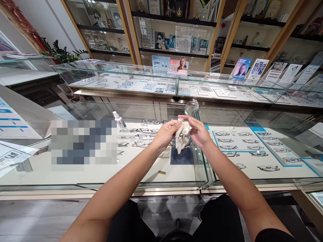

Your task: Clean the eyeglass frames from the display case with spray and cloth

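1. Glasses (191,107), head view: a clear, thin-framed pair. It sticks up out of my fingers, in the air over the glass counter (151,183), about above the seam between two cases.
2. Pale soft cloth (182,136) is bunched between both hands with one end hanging down. It covers the lower part of the glasses; I can't tell how much frame is inside.
3. Left hand (165,134): fingers closed, pinching the cloth from the left.
4. Right hand (199,132): thumb and forefinger pinched together at the top of the cloth, clamped on the glasses just under the exposed lens.
5. Handling, my read: light, stiff at the rim, weak at the hinges and temples, so fragile. The lens face is slick and smears easily. Best hold is the rim edge or bridge through the cloth, never the lens face.
6. Relative to the grip: the exposed lens is above and slightly right of the pinch, touching my right fingertips.
7. Spray bottle (119,119) stands on the counter, well left of my left hand.
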Tool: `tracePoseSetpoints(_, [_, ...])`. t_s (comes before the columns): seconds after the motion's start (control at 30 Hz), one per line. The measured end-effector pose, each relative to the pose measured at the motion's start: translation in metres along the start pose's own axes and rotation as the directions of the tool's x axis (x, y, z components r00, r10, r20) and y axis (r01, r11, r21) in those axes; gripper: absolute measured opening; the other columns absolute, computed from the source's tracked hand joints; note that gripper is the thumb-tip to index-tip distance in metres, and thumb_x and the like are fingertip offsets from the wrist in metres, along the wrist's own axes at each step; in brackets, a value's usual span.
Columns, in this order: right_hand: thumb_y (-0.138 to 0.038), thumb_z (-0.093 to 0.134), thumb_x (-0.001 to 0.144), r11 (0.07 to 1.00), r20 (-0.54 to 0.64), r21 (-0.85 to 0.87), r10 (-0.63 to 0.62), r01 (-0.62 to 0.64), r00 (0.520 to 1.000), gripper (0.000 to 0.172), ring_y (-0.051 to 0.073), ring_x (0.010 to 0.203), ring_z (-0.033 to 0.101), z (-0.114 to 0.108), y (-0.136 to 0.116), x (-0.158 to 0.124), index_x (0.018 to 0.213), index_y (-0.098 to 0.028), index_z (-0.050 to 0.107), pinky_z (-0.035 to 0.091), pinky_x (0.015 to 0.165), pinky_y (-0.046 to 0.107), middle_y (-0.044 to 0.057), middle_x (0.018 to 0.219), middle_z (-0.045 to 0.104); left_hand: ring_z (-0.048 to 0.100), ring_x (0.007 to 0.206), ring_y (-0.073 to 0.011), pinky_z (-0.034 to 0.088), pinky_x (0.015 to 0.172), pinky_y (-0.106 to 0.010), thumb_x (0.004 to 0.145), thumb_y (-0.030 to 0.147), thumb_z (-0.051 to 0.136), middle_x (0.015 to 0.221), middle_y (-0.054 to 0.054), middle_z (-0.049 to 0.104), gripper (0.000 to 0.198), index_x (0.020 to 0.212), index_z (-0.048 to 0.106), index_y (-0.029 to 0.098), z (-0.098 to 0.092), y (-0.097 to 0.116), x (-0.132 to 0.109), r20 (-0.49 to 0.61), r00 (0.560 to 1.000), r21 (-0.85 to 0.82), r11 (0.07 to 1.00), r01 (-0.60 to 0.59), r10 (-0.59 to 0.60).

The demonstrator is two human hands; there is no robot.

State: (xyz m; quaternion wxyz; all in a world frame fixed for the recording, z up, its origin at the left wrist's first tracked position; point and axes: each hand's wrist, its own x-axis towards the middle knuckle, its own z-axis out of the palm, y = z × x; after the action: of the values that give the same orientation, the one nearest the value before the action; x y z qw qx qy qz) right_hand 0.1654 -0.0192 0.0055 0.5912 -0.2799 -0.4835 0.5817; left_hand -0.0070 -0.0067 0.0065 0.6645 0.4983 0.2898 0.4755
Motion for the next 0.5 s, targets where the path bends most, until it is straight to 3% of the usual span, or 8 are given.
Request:
tracePoseSetpoints(0.13, [-0.054, 0.087, 0.086, 1.0, -0.005, 0.004, -0.016, 0.016, 1.0, 0.034, 0.03, 0.13, 0.073, 0.0007, -0.0016, 0.0008, 0.108, -0.029, 0.092, 0.058, 0.11, 0.042, 0.004, 0.145, 0.081, 0.066, 0.072, -0.0154, 0.052, 0.07, -0.026, 0.072, 0.071, 0.1, 0.082, -0.004, 0.077, 0.066, 0.099, 0.08, 0.015, -0.0004, -0.0004, 0.0007, -0.021, 1.0, -0.002, 1.0, 0.004, -0.004])
tracePoseSetpoints(0.33, [-0.057, 0.09, 0.084, 1.0, -0.024, -0.01, -0.008, 0.008, 1.0, 0.037, 0.031, 0.135, 0.071, 0.0028, -0.0016, 0.0009, 0.109, -0.03, 0.091, 0.057, 0.114, 0.043, 0.004, 0.147, 0.08, 0.066, 0.072, -0.0156, 0.051, 0.071, -0.026, 0.074, 0.077, 0.096, 0.084, -0.004, 0.079, 0.07, 0.104, 0.082, 0.015, -0.0023, -0.0045, 0.0016, 0.002, 1.0, 0.047, 0.999, -0.013, 0.013])
tracePoseSetpoints(0.5, [-0.056, 0.093, 0.081, 0.999, -0.027, 0.021, -0.032, 0.032, 0.999, 0.033, 0.031, 0.142, 0.068, 0.0011, 0.0013, 0.0036, 0.098, -0.029, 0.09, 0.056, 0.114, 0.041, 0.004, 0.143, 0.082, 0.062, 0.066, -0.0141, 0.048, 0.066, -0.026, 0.08, 0.081, 0.089, 0.076, -0.003, 0.073, 0.069, 0.1, 0.08, 0.015, 0.0005, 0.0028, -0.0024, 0.121, 0.993, 0.073, 0.997, -0.01, 0.001])
